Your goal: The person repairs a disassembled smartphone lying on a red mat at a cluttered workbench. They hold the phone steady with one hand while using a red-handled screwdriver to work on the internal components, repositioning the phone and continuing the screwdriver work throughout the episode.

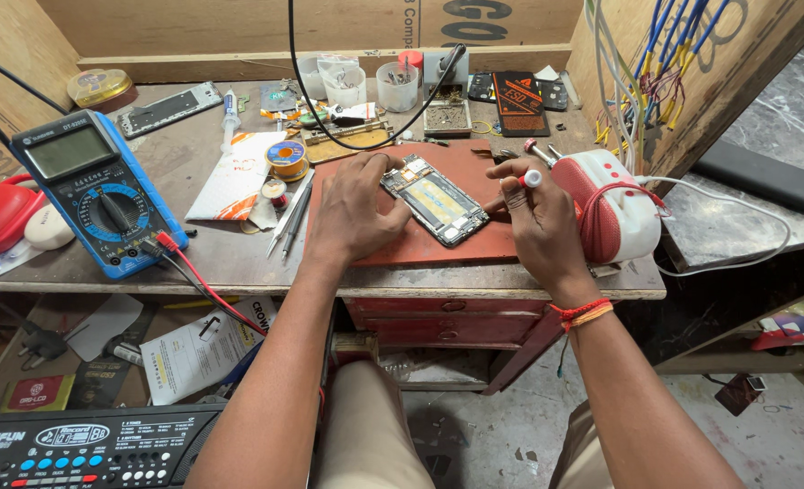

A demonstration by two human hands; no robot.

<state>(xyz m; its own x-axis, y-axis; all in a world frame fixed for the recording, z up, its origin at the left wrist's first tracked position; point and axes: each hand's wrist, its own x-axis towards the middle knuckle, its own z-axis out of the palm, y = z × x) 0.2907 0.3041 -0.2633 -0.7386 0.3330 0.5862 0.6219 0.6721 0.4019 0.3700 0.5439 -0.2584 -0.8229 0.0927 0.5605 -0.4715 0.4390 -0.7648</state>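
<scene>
Phone [435,200] lies opened, back cover off, on a red mat [393,244]; left hand [355,215] steadies it with fingers spread, right hand [536,217] fingers grip a small screwdriver [531,178], disassembly apparently midway.

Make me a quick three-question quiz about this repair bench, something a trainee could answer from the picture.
1. True or false: the left hand rests on the opened phone.
2. What does the right hand hold? A) screwdriver B) tweezers C) solder spool
3. What colour is the multimeter at the bench's left?

Key: 1 true; 2 A; 3 blue.
</scene>
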